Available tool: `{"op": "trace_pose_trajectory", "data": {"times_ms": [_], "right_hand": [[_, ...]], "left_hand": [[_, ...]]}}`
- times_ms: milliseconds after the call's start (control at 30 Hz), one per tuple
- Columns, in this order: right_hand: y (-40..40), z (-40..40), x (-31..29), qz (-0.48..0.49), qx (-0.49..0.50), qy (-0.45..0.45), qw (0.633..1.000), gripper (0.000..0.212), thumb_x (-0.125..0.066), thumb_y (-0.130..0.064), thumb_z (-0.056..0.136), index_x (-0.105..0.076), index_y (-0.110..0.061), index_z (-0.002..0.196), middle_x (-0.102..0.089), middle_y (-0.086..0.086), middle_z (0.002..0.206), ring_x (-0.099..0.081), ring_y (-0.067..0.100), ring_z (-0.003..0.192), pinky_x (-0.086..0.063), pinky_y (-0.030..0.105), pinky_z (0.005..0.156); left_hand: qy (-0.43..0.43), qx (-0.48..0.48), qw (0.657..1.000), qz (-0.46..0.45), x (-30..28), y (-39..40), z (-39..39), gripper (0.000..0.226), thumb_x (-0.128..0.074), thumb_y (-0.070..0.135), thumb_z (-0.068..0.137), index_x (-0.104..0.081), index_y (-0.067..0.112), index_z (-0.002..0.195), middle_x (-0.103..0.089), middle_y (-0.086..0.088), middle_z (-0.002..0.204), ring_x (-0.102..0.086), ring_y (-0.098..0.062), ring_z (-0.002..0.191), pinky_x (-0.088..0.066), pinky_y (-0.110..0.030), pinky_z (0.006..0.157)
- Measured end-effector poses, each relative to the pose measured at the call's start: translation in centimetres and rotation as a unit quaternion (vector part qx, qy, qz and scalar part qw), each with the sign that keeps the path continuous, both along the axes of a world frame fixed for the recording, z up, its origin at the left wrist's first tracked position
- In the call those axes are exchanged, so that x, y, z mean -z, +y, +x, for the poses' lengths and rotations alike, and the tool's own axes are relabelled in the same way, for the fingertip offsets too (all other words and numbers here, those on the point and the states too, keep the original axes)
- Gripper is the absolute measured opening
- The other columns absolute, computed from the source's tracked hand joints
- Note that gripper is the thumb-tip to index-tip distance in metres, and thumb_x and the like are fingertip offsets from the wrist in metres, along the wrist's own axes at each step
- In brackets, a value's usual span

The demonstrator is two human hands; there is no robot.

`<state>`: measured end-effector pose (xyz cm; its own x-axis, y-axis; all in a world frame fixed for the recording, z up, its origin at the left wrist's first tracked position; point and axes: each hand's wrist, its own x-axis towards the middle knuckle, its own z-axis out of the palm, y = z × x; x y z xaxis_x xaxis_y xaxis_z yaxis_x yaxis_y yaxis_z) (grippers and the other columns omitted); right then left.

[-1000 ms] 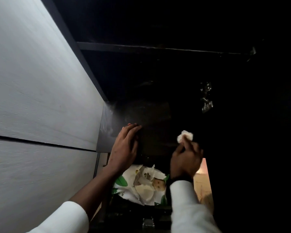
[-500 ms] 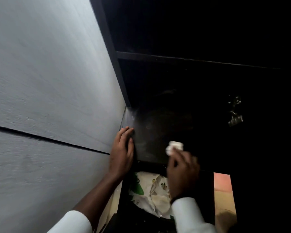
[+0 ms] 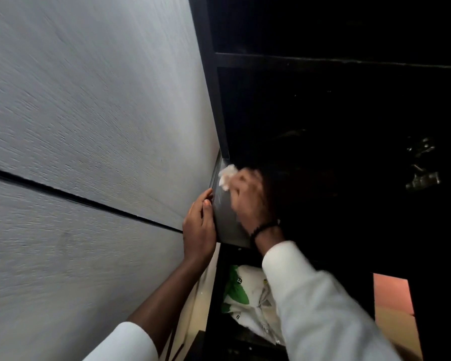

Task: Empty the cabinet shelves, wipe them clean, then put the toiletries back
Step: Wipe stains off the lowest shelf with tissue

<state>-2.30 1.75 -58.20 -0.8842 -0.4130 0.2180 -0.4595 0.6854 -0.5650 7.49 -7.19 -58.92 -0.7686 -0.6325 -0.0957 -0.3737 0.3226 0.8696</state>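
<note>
Item: wiping wad [image 3: 226,175], small, white, crumpled; soft and light by appearance, best held bunched at the fingertips. Location: pinched in the right hand [image 3: 248,201], pressed to the shelf [image 3: 225,225] at its left corner. Left hand [image 3: 199,227]: fingers straight, resting along the shelf's left edge, holding nothing. Below the fingers: lower compartment containing a white-and-green package [image 3: 245,290]. Upper shelves dark; contents indiscernible.
</note>
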Motion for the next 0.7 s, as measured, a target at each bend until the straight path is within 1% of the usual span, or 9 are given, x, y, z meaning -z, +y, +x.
{"op": "trace_pose_trajectory", "data": {"times_ms": [100, 167, 267, 333, 400, 467, 567, 633, 700], "right_hand": [[2.4, 7.9, -0.5, -0.021, -0.063, -0.046, 0.997, 0.024, -0.053, -0.018, 0.084, -0.073, -0.022, 0.098, -0.062, -0.002, 0.090, -0.053, 0.021, 0.087, -0.045, 0.034, 0.074], [3.2, 8.7, -1.0, -0.019, -0.078, -0.052, 0.995, 0.024, -0.054, -0.025, 0.085, -0.074, -0.027, 0.098, -0.063, -0.009, 0.093, -0.055, 0.017, 0.089, -0.041, 0.031, 0.076], [0.8, 3.4, -1.0, 0.048, -0.048, -0.007, 0.998, 0.023, -0.052, -0.034, 0.086, -0.074, -0.030, 0.093, -0.063, -0.009, 0.094, -0.054, 0.021, 0.092, -0.038, 0.036, 0.078], [-1.8, -1.3, -1.4, 0.080, 0.003, 0.003, 0.997, 0.022, -0.054, -0.034, 0.089, -0.075, -0.032, 0.098, -0.064, -0.008, 0.102, -0.053, 0.025, 0.098, -0.036, 0.038, 0.081], [-3.0, -3.9, -1.3, 0.098, 0.023, -0.009, 0.995, 0.024, -0.056, -0.035, 0.092, -0.074, -0.035, 0.107, -0.065, -0.007, 0.108, -0.050, 0.026, 0.104, -0.034, 0.038, 0.084], [-2.8, -3.1, -1.0, 0.076, 0.034, -0.029, 0.996, 0.021, -0.060, -0.031, 0.090, -0.074, -0.033, 0.106, -0.065, -0.005, 0.104, -0.051, 0.027, 0.102, -0.035, 0.037, 0.083], [0.0, 3.3, -1.1, 0.029, 0.018, -0.043, 0.999, 0.013, -0.066, -0.029, 0.086, -0.073, -0.033, 0.096, -0.061, -0.009, 0.093, -0.052, 0.023, 0.090, -0.037, 0.035, 0.076], [3.1, 7.2, -1.3, 0.029, -0.021, -0.045, 0.998, 0.013, -0.066, -0.033, 0.085, -0.072, -0.037, 0.096, -0.060, -0.014, 0.092, -0.050, 0.016, 0.087, -0.036, 0.033, 0.073], [6.9, 6.7, -0.9, 0.048, -0.003, -0.024, 0.999, 0.014, -0.064, -0.036, 0.084, -0.072, -0.039, 0.095, -0.063, -0.016, 0.096, -0.051, 0.016, 0.086, -0.037, 0.034, 0.072]], "left_hand": [[-0.001, -0.017, 0.999, 0.042, 0.4, 0.0, 0.1, 0.036, -0.037, 0.025, 0.105, -0.059, 0.018, 0.133, -0.065, 0.003, 0.126, -0.059, -0.005, 0.116, -0.047, -0.024, 0.098], [-0.004, -0.021, 0.998, 0.054, 0.5, 0.1, 0.3, 0.035, -0.037, 0.022, 0.105, -0.060, 0.017, 0.132, -0.065, 0.002, 0.125, -0.060, -0.005, 0.115, -0.049, -0.028, 0.099], [-0.014, -0.039, 0.998, 0.045, 0.5, 0.2, 0.4, 0.034, -0.038, 0.022, 0.105, -0.061, 0.019, 0.130, -0.065, 0.005, 0.124, -0.060, -0.010, 0.115, -0.047, -0.030, 0.100], [-0.008, -0.037, 0.998, 0.060, 0.4, 0.2, 0.4, 0.034, -0.038, 0.022, 0.105, -0.062, 0.021, 0.129, -0.066, 0.006, 0.122, -0.060, -0.007, 0.113, -0.048, -0.030, 0.099], [-0.002, -0.027, 0.998, 0.061, 0.3, -0.1, 0.4, 0.034, -0.037, 0.024, 0.105, -0.062, 0.022, 0.129, -0.067, 0.007, 0.121, -0.060, -0.004, 0.113, -0.048, -0.030, 0.099], [-0.009, -0.031, 0.998, 0.053, 0.4, -0.8, 0.6, 0.036, -0.036, 0.031, 0.104, -0.061, 0.023, 0.129, -0.067, 0.007, 0.120, -0.060, -0.003, 0.113, -0.048, -0.032, 0.100], [-0.019, -0.041, 0.998, 0.034, 0.7, -1.3, 0.6, 0.043, -0.034, 0.036, 0.100, -0.061, 0.022, 0.131, -0.065, 0.004, 0.124, -0.059, -0.006, 0.116, -0.046, -0.036, 0.103], [-0.010, -0.029, 1.000, -0.006, 0.6, -0.6, 0.4, 0.038, -0.036, 0.028, 0.102, -0.060, 0.020, 0.131, -0.063, 0.003, 0.128, -0.056, -0.005, 0.117, -0.044, -0.031, 0.103], [0.013, 0.010, 0.999, -0.049, 0.0, 0.6, 0.0, 0.036, -0.039, 0.024, 0.102, -0.060, 0.017, 0.130, -0.061, 0.000, 0.129, -0.052, -0.004, 0.118, -0.041, -0.024, 0.103]]}}
